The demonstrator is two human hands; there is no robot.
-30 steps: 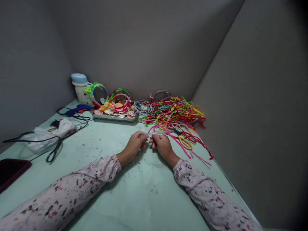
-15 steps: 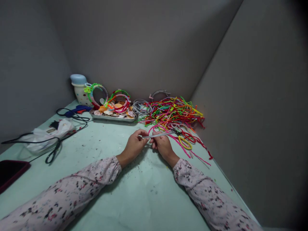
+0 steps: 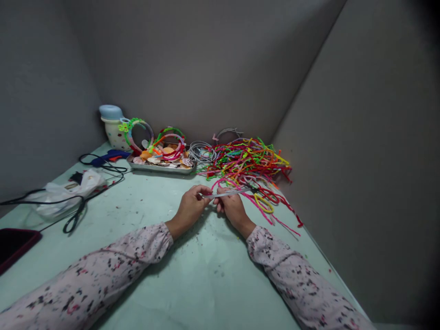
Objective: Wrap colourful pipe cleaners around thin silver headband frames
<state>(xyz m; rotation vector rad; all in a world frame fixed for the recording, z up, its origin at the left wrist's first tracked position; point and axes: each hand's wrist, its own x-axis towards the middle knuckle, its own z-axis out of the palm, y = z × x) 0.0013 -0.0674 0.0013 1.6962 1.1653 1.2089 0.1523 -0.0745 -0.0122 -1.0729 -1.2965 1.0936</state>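
Both hands are over the table, close together, with a thin, pale, whitish strip (image 3: 237, 191) running between them. My left hand (image 3: 193, 205) pinches its left end between thumb and fingers. My right hand (image 3: 233, 208) is closed on it a little further along, and the far end sticks out to the right past the knuckles. What the strip is made of I cannot make out. Pink pipe cleaners (image 3: 261, 206) lie just beyond my right hand, beside yellow-handled scissors (image 3: 264, 203).
A heap of coloured pipe cleaners (image 3: 252, 158) lies at the back right, beside coiled grey wire (image 3: 202, 152). A metal tray (image 3: 161, 169) holds shells and wrapped headbands (image 3: 177, 146). At left are a cup (image 3: 115, 130), a blue tool (image 3: 108, 157), a plastic bag (image 3: 58, 197), black cable (image 3: 80, 215) and a phone (image 3: 17, 247).
Hardly anything differs. Both hands keep their grip on the strip in nearly the same place, and the whole view has shifted very slightly.
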